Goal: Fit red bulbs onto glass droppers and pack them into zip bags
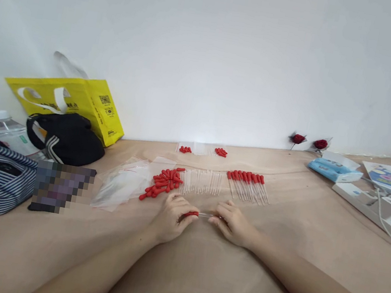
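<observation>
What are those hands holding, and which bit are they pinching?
The left hand holds a red bulb by its sides; the right hand pinches a clear tube, away from the bulb.

Red cap (191,214): small, bulb-shaped, lying sideways, pinched in left hand (172,216), partly hidden by fingers. Clear tube (205,215): thin, see-through, roughly level, far end in right hand (230,222); other end meets the cap, can't tell how far in. Loose red caps (167,180): messy pile beyond left hand, pointing various ways, some right up against the bare tubes. Bare tubes (202,182): thin, clear, flat, side by side in a row, between pile and capped tubes. Capped tubes (249,184): row at right, flat, slanted, red ends away from the person, clear ends nearer.
</observation>
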`<state>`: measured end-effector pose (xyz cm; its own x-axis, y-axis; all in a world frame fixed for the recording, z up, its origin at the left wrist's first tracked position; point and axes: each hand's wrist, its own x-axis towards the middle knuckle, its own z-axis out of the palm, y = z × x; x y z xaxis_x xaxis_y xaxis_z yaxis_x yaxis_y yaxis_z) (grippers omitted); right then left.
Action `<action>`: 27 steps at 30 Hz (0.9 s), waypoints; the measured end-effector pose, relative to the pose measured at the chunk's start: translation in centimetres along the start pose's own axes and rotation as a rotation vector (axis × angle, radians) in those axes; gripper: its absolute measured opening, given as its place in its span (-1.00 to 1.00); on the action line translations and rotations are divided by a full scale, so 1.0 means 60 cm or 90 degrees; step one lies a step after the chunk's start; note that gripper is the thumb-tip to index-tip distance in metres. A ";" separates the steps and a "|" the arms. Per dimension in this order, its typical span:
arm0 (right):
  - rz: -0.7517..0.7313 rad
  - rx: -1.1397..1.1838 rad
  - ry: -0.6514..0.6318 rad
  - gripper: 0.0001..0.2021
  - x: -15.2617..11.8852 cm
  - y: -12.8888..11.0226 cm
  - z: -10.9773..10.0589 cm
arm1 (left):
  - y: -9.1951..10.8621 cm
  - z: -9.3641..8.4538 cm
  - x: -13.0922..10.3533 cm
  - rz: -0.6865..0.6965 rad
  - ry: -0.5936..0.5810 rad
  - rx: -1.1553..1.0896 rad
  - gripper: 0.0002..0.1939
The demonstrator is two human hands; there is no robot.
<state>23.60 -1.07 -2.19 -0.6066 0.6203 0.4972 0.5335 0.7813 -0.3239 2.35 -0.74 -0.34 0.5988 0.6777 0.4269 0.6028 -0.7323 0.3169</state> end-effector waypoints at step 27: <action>0.717 -0.281 0.156 -0.73 -0.021 0.151 -0.071 | -0.015 -0.001 0.004 -0.016 -0.023 -0.052 -0.88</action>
<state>31.69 4.97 -2.34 0.4210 0.8659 0.2701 0.8689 -0.2995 -0.3941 1.92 0.08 -0.50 0.6032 0.6969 0.3878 0.5742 -0.7170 0.3953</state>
